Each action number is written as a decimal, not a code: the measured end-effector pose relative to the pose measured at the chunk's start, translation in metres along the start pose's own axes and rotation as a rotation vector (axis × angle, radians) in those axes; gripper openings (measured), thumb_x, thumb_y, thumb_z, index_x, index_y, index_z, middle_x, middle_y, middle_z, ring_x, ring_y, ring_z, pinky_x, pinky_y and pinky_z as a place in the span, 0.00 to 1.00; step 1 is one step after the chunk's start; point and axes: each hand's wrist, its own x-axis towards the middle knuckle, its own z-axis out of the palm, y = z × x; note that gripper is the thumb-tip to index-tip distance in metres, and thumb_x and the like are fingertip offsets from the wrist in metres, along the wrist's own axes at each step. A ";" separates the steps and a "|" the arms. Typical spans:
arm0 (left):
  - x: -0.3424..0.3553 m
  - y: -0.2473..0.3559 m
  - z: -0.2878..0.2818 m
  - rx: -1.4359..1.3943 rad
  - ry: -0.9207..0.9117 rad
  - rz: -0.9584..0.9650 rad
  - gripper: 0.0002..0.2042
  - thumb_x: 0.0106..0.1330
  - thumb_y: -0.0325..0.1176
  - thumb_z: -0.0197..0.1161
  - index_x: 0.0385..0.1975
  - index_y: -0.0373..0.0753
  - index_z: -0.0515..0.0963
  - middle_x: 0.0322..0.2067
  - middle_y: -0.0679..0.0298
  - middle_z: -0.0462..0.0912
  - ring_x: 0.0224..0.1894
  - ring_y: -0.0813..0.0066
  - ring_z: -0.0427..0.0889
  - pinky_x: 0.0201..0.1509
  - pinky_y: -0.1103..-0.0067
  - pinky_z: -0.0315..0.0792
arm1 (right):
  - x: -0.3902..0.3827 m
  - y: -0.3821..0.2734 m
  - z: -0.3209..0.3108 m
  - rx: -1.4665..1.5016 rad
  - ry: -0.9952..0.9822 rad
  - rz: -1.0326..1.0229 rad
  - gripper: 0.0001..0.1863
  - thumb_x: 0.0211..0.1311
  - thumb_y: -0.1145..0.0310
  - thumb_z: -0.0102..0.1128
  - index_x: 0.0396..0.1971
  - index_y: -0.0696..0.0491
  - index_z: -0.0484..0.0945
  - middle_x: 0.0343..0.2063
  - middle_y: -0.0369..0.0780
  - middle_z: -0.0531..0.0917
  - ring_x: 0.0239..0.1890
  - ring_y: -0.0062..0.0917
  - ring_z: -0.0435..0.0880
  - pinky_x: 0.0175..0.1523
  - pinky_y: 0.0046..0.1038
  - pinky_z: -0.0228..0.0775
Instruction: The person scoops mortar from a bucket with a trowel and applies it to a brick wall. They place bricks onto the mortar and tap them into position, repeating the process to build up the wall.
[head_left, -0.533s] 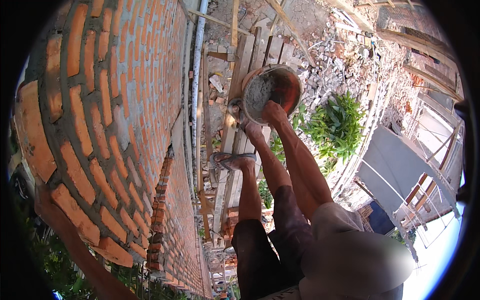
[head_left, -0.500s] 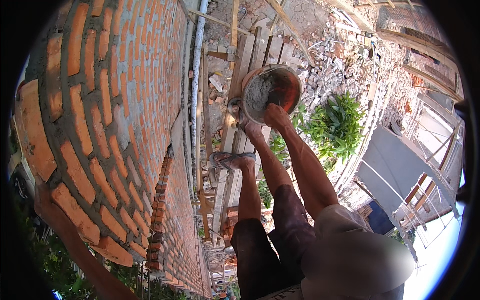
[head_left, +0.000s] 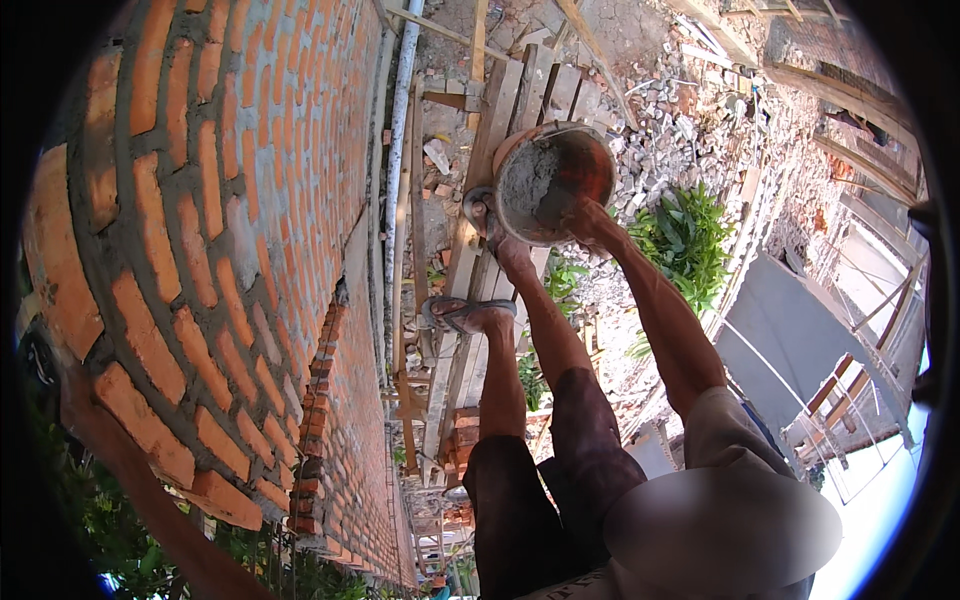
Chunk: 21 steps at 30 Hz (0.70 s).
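Observation:
My right hand point(head_left: 590, 225) grips the near rim of a round bucket point(head_left: 530, 175), which is tilted toward me and holds grey mortar. My left hand point(head_left: 75, 390) is at the left, against the edge of a red brick wall point(head_left: 220, 260) with grey mortar joints; its fingers are dark and hard to make out. Below me my sandalled feet point(head_left: 470, 318) stand on narrow wooden planks point(head_left: 452, 385), the bucket hanging beside the upper foot.
A pale pipe point(head_left: 400, 130) runs along the wall's base. Broken rubble point(head_left: 670, 130), leafy plants point(head_left: 685, 240) and timber beams point(head_left: 840, 90) lie to the right, with a grey slab point(head_left: 770, 330) below them. More greenery shows at the lower left.
The bucket and my right hand have shifted a little to the right, the hand now nearer the rim. The view has moved slightly; my left hand stays at the wall's edge.

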 end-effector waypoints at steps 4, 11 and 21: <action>0.000 0.002 -0.004 0.075 0.025 -0.012 0.23 0.70 0.42 0.55 0.53 0.27 0.75 0.46 0.55 0.81 0.43 0.69 0.81 0.48 0.71 0.74 | -0.016 0.013 0.012 0.729 -0.267 0.196 0.16 0.66 0.60 0.54 0.25 0.57 0.78 0.21 0.42 0.79 0.18 0.23 0.78 0.16 0.30 0.68; 0.000 0.004 -0.004 0.056 -0.009 -0.013 0.23 0.70 0.43 0.54 0.53 0.27 0.75 0.45 0.56 0.80 0.43 0.69 0.81 0.49 0.72 0.73 | -0.054 -0.011 0.004 1.690 -0.481 0.334 0.18 0.73 0.54 0.51 0.42 0.55 0.72 0.25 0.38 0.78 0.19 0.19 0.77 0.17 0.22 0.71; -0.006 0.004 0.002 0.067 0.016 -0.008 0.25 0.70 0.48 0.56 0.52 0.30 0.76 0.45 0.57 0.80 0.46 0.70 0.81 0.49 0.71 0.74 | -0.015 -0.001 -0.039 1.083 -0.433 -0.149 0.13 0.67 0.63 0.56 0.31 0.57 0.81 0.21 0.39 0.80 0.16 0.20 0.78 0.18 0.27 0.71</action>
